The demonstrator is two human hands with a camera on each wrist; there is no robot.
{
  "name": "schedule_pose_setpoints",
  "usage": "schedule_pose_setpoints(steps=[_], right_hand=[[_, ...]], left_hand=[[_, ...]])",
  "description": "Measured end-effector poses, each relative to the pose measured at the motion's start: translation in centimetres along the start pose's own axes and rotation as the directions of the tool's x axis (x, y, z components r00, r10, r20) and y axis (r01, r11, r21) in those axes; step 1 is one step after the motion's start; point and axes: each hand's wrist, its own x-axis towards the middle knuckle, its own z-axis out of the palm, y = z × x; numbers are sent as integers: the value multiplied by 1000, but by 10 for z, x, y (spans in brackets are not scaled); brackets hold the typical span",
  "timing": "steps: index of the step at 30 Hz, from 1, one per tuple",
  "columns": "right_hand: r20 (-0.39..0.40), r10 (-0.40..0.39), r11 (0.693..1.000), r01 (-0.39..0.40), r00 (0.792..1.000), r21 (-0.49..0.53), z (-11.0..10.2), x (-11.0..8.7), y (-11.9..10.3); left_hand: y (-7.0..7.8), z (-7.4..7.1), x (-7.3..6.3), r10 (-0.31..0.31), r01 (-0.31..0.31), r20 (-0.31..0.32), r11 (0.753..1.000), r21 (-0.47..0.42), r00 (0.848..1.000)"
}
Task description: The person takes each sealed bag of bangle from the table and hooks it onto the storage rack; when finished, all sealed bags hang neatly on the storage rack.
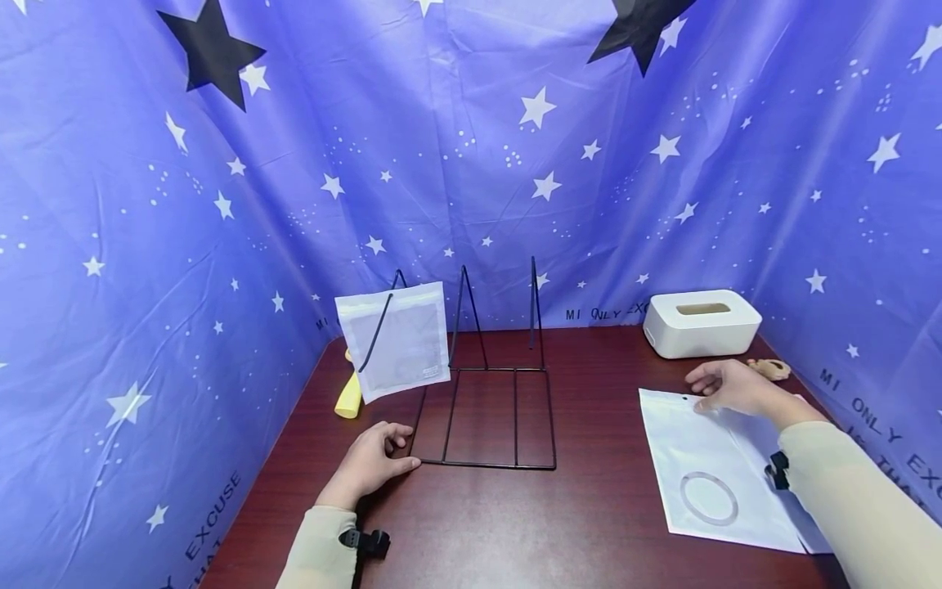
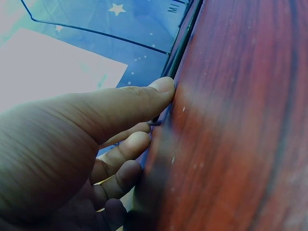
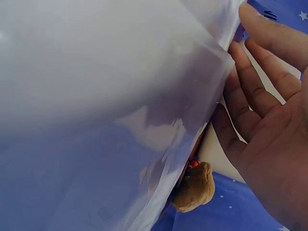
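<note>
A black wire rack with upright dividers stands on the table. My left hand holds its front left corner, the thumb against the front wire and the fingers curled by the side wire. A small white pouch with a clear panel stands in the rack's left slot, slightly tilted. At the right, my right hand is at the top edge of a larger flat white plastic bag, which shows a pale ring shape. In the right wrist view the fingers are loosely bent along the glossy edge.
A white tissue box stands at the back right, a small tan object beside it. Behind the pouch lies a yellow object, partly hidden. A blue star-patterned curtain encloses the dark red table at the back and sides.
</note>
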Motion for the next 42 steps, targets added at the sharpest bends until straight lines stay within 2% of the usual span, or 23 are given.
schedule_pose_setpoints(steps=[11,18,36,42], right_hand=[[-21,-15,998,13,1000,-64,6,6,1],[-27,12,993,-15,1000,-116,10,11,-9],[-57,5,969,-19,998,-247,29,29,-31],[-33,2,982,-8,999,-187,27,28,-33]], left_hand=[[1,-1,-1,-8,8,1,1000,-3,1000],[2,-2,-1,-5,5,8,1000,-2,1000],[0,0,-1,-6,6,4,1000,-11,1000],[0,0,-1,-1,0,-1,1000,-15,1000]])
